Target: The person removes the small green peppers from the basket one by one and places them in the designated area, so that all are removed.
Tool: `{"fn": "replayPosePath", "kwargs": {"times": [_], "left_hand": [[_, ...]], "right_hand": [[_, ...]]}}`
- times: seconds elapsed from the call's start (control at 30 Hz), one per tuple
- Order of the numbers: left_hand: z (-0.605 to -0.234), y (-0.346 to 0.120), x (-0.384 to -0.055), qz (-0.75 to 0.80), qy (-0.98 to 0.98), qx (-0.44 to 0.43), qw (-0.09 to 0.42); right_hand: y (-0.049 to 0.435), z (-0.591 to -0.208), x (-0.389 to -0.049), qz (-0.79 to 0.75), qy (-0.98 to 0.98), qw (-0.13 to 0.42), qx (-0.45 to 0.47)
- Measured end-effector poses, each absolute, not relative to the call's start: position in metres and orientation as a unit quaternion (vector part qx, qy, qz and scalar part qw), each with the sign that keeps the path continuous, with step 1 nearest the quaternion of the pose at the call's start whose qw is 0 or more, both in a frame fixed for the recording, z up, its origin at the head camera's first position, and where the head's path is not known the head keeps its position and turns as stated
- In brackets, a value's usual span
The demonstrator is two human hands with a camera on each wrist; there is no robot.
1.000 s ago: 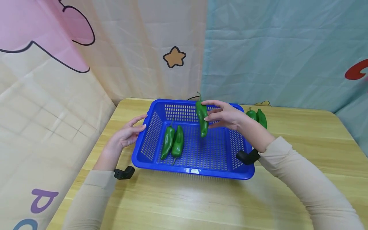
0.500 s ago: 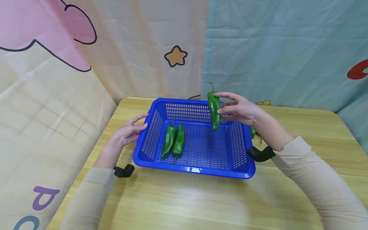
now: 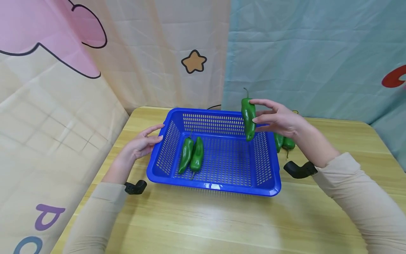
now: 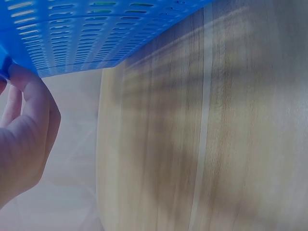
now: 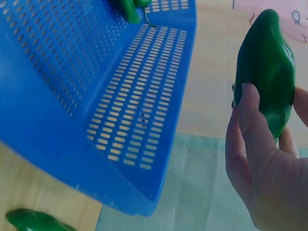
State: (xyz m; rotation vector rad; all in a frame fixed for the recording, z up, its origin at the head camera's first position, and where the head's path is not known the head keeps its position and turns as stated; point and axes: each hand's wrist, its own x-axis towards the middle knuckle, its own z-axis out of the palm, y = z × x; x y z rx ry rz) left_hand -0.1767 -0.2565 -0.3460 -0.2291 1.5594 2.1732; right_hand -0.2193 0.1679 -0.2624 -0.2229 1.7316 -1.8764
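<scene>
A green pepper [image 3: 248, 119], stem upward, is held between the thumb and fingers of my right hand [image 3: 275, 118], above the right rear part of the blue basket [image 3: 209, 187]. In the right wrist view the same pepper [image 5: 266, 67] stands clear of the basket's side. My left hand [image 3: 142, 144] grips the basket's left rim, thumb and fingers on its edge; the left wrist view shows that hand [image 4: 30, 120] at the rim too. Inside the basket, toward its left, lie two more peppers, one [image 3: 186, 155] beside the other [image 3: 197, 154].
Right of the basket, more peppers [image 3: 288, 143] lie on the wooden table [image 3: 203, 225], partly hidden behind the right hand and the basket rim. Printed cloth [image 3: 291, 56] hangs behind the table and along its left side.
My right hand has moved right and slightly up with the pepper, from over the basket's middle toward its right end. The left hand and the basket stay almost in place.
</scene>
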Motion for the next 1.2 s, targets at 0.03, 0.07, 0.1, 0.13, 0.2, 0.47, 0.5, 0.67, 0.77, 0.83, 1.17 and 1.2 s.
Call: {"fn": "replayPosePath", "kwargs": {"times": [0.03, 0.07, 0.1, 0.13, 0.2, 0.47, 0.5, 0.67, 0.77, 0.83, 1.17, 1.2], "left_hand": [[-0.346, -0.256, -0.177, 0.788, 0.567, -0.082, 0.225], [-0.346, -0.256, -0.177, 0.787, 0.570, -0.081, 0.224], [-0.346, -0.256, -0.177, 0.786, 0.572, -0.081, 0.222], [-0.347, -0.256, -0.177, 0.785, 0.573, -0.081, 0.221], [-0.347, -0.256, -0.177, 0.784, 0.575, -0.079, 0.222], [-0.344, -0.256, -0.175, 0.781, 0.577, -0.080, 0.224], [-0.344, -0.256, -0.175, 0.782, 0.575, -0.081, 0.225], [-0.344, -0.255, -0.175, 0.787, 0.569, -0.082, 0.224], [-0.345, -0.255, -0.175, 0.789, 0.566, -0.082, 0.224], [-0.345, -0.255, -0.175, 0.791, 0.563, -0.082, 0.224], [-0.347, -0.256, -0.176, 0.799, 0.553, -0.080, 0.223], [-0.347, -0.256, -0.177, 0.798, 0.554, -0.080, 0.223]], "right_hand": [[0.170, -0.262, -0.219, -0.702, 0.648, 0.284, -0.082], [0.173, -0.262, -0.219, -0.700, 0.651, 0.282, -0.080], [0.175, -0.262, -0.219, -0.698, 0.655, 0.279, -0.078], [0.178, -0.262, -0.219, -0.698, 0.656, 0.277, -0.076], [0.183, -0.262, -0.219, -0.694, 0.662, 0.273, -0.072], [0.202, -0.264, -0.219, -0.700, 0.660, 0.264, -0.070], [0.205, -0.265, -0.219, -0.699, 0.662, 0.261, -0.069], [0.217, -0.266, -0.220, -0.686, 0.682, 0.246, -0.061], [0.226, -0.268, -0.221, -0.698, 0.670, 0.247, -0.061], [0.232, -0.269, -0.221, -0.710, 0.655, 0.250, -0.063], [0.255, -0.273, -0.222, -0.746, 0.614, 0.251, -0.051], [0.257, -0.274, -0.221, -0.746, 0.616, 0.248, -0.050]]}}
